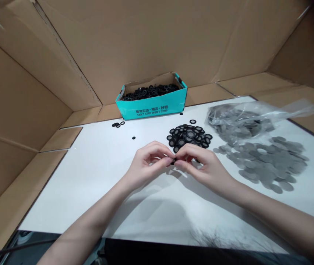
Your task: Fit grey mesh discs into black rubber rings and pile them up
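Observation:
My left hand (151, 161) and my right hand (197, 161) meet over the white board, fingertips pinched together. Between them is a small black ring (173, 161), mostly covered by the fingers, so I cannot tell whether a disc sits in it. Just beyond my hands lies a pile of black rings with grey mesh centres (190, 135). To the right of my right hand, loose grey mesh discs (267, 162) are spread in a heap.
A turquoise box (152, 106) full of black rings stands at the back. A clear plastic bag (239, 121) of grey discs lies back right. A few stray black rings (118, 125) lie back left. Cardboard walls (145, 40) enclose the white board (90, 169).

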A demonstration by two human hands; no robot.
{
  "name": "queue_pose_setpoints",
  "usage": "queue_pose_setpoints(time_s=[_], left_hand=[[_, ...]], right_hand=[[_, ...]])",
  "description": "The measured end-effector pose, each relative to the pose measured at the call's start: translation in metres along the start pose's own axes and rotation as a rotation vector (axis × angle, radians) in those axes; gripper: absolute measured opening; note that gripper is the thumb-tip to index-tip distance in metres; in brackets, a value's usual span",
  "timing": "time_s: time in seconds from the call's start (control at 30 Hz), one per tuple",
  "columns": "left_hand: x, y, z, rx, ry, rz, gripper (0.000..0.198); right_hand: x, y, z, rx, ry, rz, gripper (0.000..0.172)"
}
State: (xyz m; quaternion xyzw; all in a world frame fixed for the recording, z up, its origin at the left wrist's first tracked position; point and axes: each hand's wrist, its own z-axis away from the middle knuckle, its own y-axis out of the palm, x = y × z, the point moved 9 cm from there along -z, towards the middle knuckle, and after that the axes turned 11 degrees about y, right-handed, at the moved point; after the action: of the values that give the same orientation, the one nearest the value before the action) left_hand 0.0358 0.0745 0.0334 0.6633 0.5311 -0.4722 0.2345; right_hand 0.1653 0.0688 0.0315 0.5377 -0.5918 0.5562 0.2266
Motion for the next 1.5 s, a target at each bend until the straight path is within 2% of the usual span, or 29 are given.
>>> queue_pose_setpoints(time_s=[0.17,0.5,0.87,1.1,1.5], left_hand=[[0.008,0.003,0.004,-0.018,-0.086,0.078,0.010],[0.000,0.003,0.000,0.088,0.007,-0.050,0.017],[-0.003,0.004,0.002,0.096,0.071,-0.110,0.019],[-0.003,0.008,0.002,0.119,0.075,-0.123,0.018],[-0.003,0.013,0.002,0.256,0.023,-0.160,0.015]], right_hand=[[0.004,-0.001,0.002,-0.026,-0.045,0.033,0.010],[0.001,0.001,0.000,0.002,0.003,0.012,0.013],[-0.003,0.003,0.000,0.022,0.015,0.060,0.011],[0.003,0.007,0.003,0.055,-0.092,0.146,0.014],[0.004,0.009,0.002,0.107,-0.067,0.110,0.020]])
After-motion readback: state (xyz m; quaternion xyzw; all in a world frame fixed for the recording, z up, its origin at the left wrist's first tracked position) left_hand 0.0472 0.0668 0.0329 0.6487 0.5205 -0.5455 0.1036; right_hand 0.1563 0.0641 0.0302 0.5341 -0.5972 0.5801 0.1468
